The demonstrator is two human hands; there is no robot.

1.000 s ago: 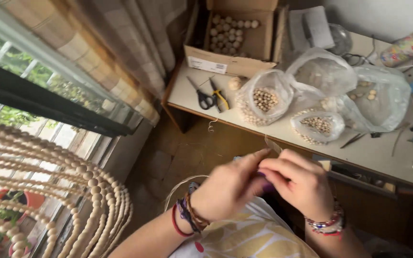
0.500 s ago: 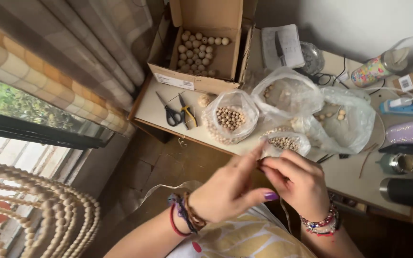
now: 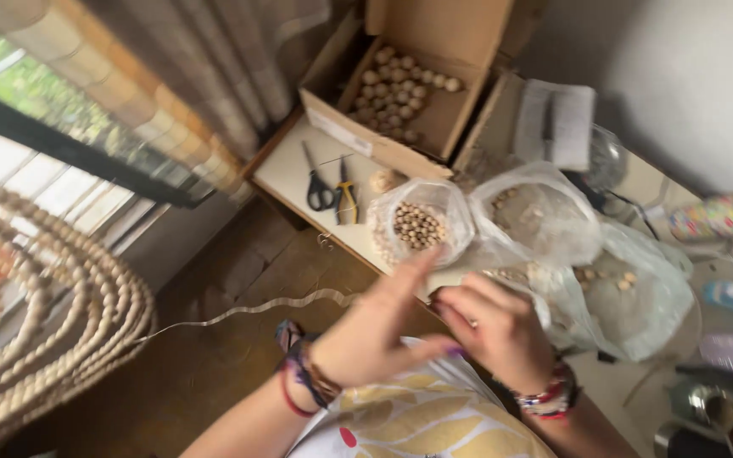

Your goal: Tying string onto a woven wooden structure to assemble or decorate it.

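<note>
My left hand (image 3: 375, 335) and my right hand (image 3: 495, 332) meet fingertip to fingertip low in the middle, above my lap. A thin wavy white cord (image 3: 273, 307) runs from the beaded hoop frame (image 3: 53, 339) at the left to my left hand, which seems to pinch it with the forefinger stretched out. The fingers of my right hand curl against my left thumb; whatever they pinch is hidden and blurred. Just beyond the hands sits an open plastic bag of wooden beads (image 3: 417, 225) on the low table (image 3: 286, 165).
A cardboard box of larger wooden beads (image 3: 405, 85) stands at the table's far end. Scissors (image 3: 317, 188) and pliers (image 3: 347, 195) lie beside it. More plastic bags with beads (image 3: 621, 297) and small bottles lie to the right. Curtains and a window fill the left.
The view has swung and drawn closer, so table and box sit further right and larger. My hands stay joined; the left forefinger has stretched out.
</note>
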